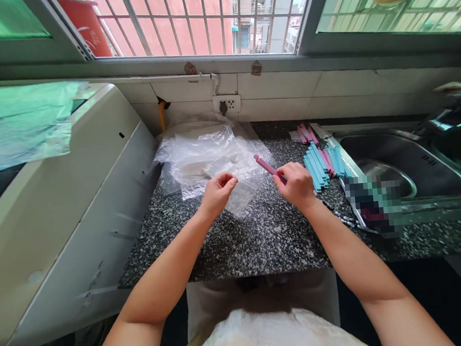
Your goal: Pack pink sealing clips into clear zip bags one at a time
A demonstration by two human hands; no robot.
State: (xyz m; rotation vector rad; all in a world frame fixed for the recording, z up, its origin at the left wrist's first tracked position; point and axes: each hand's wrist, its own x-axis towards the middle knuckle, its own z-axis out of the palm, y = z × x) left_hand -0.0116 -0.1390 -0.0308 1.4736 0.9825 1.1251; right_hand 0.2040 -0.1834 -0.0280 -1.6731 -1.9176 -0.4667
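Note:
My left hand [218, 191] is closed in a pinch on the edge of a small clear plastic bag [241, 198], which hangs over the counter. In my right hand [296, 182] is a long, narrow mauve bag clip [265, 164], gripped near its lower end; its other end points up and left toward the bags. Behind my left hand lies a loose heap of clear plastic bags [200, 151]. Just beyond my right hand are several light-blue clips [316, 168] and several pink clips [306, 133], laid close together on the counter.
The speckled granite counter [241, 247] runs below a barred window. A steel sink [399, 163] is set into its right side. At the left stands a large pale appliance [103, 146] with a green cloth [24, 121] on top. A wall socket [227, 104] holds a plug.

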